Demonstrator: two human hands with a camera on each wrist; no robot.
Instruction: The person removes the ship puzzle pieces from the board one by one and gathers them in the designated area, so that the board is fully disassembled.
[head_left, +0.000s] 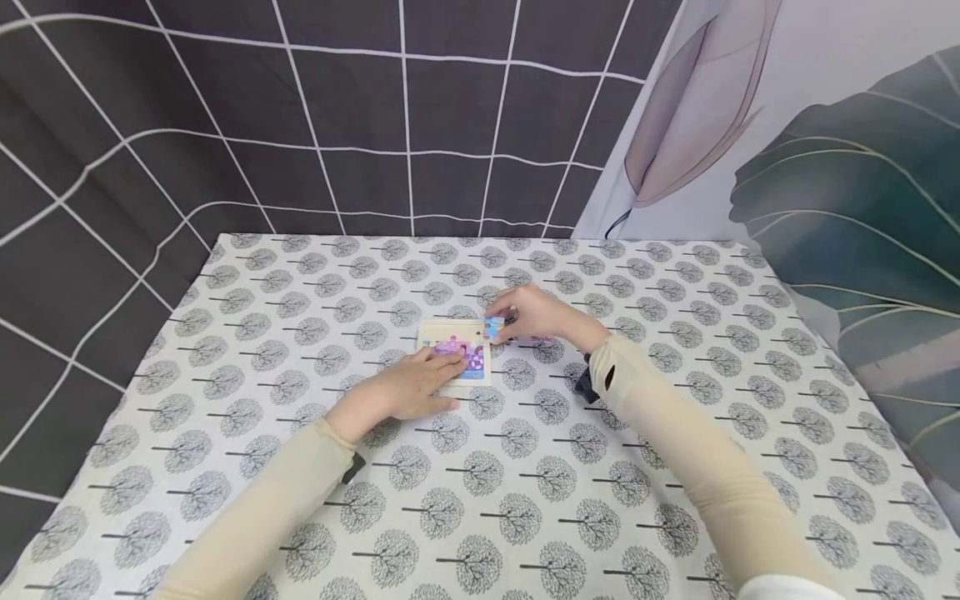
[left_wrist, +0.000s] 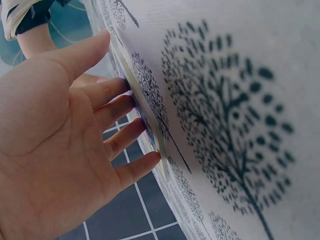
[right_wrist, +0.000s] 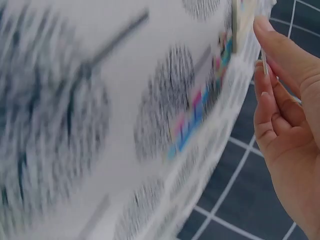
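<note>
A small jigsaw puzzle tray with a pale rim lies on the table, its lower part filled with pink, purple and blue pieces. My left hand rests its fingertips on the tray's left side, and in the left wrist view the extended, slightly bent fingers touch the tray's edge. At the tray's upper right corner, my right hand pinches a light-blue puzzle piece between thumb and fingers. Only the thin edge of that piece shows in the right wrist view.
Loose colourful puzzle pieces lie on the cloth beside the tray, blurred in the right wrist view and mostly behind the right hand in the head view. A tree-patterned cloth covers the table. A dark gridded curtain hangs behind it.
</note>
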